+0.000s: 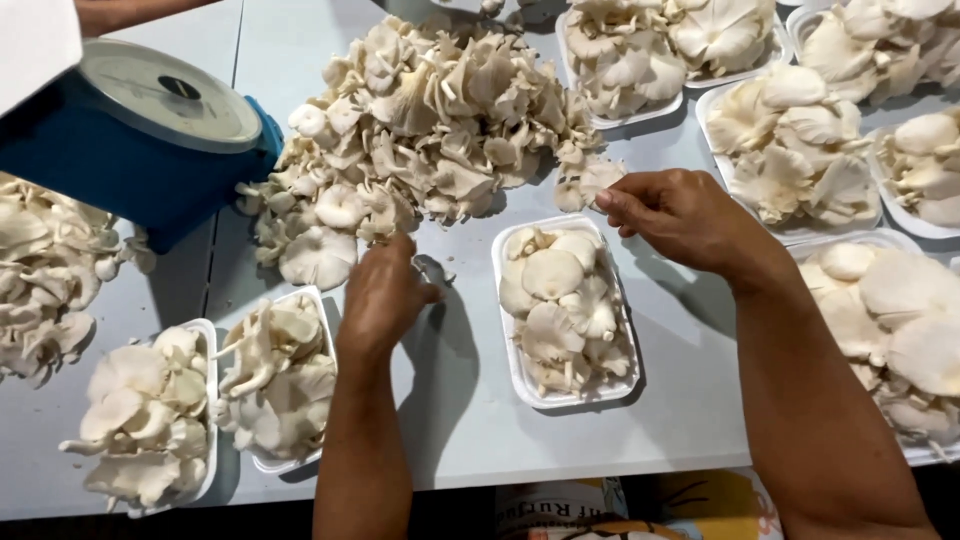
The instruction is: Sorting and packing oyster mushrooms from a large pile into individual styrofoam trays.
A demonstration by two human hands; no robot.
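Fingers of the right hand (pixel 680 215) are pinched on a small mushroom piece (pixel 598 183) just beyond the far edge of the white foam tray (pixel 565 312). That tray, filled with pale oyster mushrooms, sits in the middle of the grey table (pixel 690 400) toward its near edge. The left hand (pixel 382 295) is curled round a small greyish mushroom bit (pixel 432 270) just left of the tray. Behind both hands lies a loose mushroom heap (pixel 430 120). More filled trays (pixel 790 150) line the right side and near-left corner; a blue scale (pixel 140 135) stands far left.
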